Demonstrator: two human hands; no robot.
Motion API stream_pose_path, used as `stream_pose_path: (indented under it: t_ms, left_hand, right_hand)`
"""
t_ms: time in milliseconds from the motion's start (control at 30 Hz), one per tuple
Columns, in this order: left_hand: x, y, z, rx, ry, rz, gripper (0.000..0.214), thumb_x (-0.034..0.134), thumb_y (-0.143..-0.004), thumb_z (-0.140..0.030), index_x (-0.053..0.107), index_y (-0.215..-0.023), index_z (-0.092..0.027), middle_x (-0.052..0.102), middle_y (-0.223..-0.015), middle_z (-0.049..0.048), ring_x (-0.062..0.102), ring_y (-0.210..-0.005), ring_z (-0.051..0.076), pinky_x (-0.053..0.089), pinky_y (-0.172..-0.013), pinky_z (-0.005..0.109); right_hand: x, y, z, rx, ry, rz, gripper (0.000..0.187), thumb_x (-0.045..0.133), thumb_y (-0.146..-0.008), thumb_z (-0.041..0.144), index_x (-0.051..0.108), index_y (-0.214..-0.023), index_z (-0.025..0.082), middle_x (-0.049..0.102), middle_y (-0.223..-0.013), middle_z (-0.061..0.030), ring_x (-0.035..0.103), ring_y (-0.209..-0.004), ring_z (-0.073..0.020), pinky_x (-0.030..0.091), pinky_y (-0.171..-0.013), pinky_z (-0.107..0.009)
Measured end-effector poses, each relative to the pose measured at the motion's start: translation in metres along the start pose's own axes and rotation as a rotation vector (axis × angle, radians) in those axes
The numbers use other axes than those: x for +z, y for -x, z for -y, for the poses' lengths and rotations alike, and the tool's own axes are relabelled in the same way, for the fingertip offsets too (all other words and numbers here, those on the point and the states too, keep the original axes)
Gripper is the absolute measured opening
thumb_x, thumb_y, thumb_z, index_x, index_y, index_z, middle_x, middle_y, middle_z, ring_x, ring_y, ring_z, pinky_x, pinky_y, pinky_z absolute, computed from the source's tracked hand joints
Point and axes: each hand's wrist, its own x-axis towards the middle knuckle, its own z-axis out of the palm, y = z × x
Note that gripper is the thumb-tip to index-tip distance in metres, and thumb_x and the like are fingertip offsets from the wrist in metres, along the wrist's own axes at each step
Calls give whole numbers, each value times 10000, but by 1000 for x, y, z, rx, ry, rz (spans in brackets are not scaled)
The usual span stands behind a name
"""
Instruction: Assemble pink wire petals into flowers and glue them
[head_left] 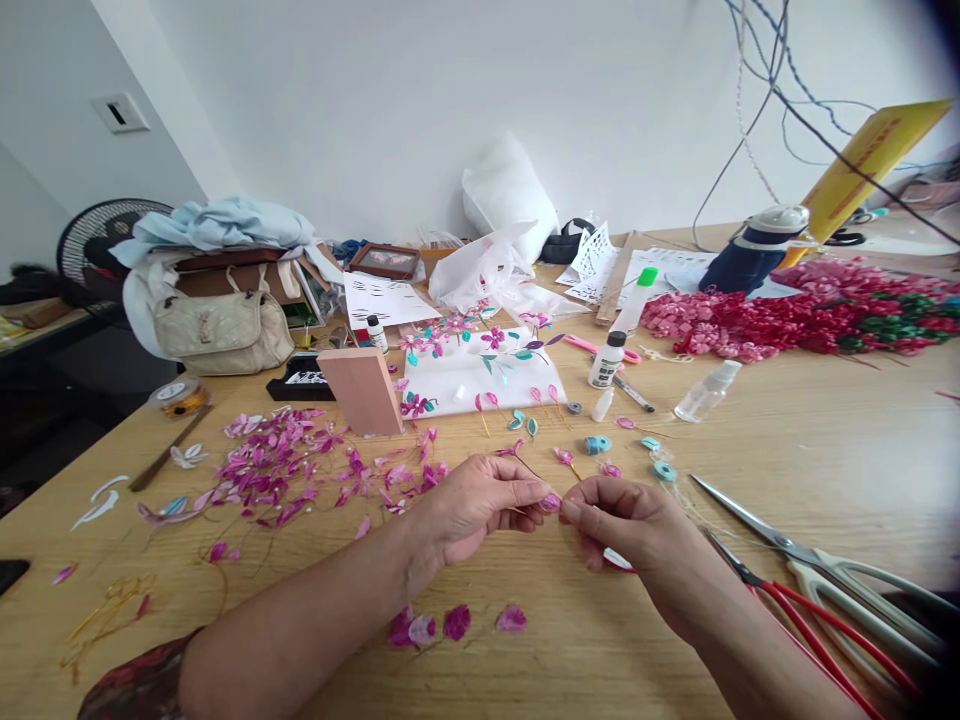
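Note:
My left hand (480, 505) and my right hand (626, 520) meet above the wooden table (787, 450), both pinched on a small pink petal (551, 501) on a thin wire. A further pink-and-white piece (619, 560) shows under my right palm. Several loose pink petals (454, 624) lie just in front of my left forearm. A wide scatter of magenta petals (285, 465) covers the table to the left of my left hand.
White-handled scissors (817, 560) and red-handled pliers (802, 620) lie at the right. A pink block (361, 390), a white board with flowers (484, 375), glue bottles (606, 360), blue thread spools (598, 444), a red flower heap (795, 315) and a beige bag (217, 330) stand further back.

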Motion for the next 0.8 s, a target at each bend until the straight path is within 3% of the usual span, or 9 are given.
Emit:
stream_pose_path:
  t_ms: [300, 800]
  left_hand:
    - [-2, 1, 2, 63, 26, 76, 257, 667, -670, -346, 649, -734, -98, 590, -731, 37, 509, -629, 81, 373, -635, 234]
    - [-1, 1, 0, 20, -18, 12, 232, 717, -596, -309, 677, -687, -100, 599, -662, 32, 517, -629, 92, 380, -642, 238]
  right_hand:
    - [-1, 1, -1, -9, -14, -29, 272, 618, -617, 461, 526, -591, 207, 491, -376, 46, 327, -364, -87, 178, -415, -234]
    - [-1, -1, -5, -14, -7, -33, 284, 622, -635, 462, 519, -588, 202, 491, -373, 44, 320, -357, -79, 172, -405, -226]
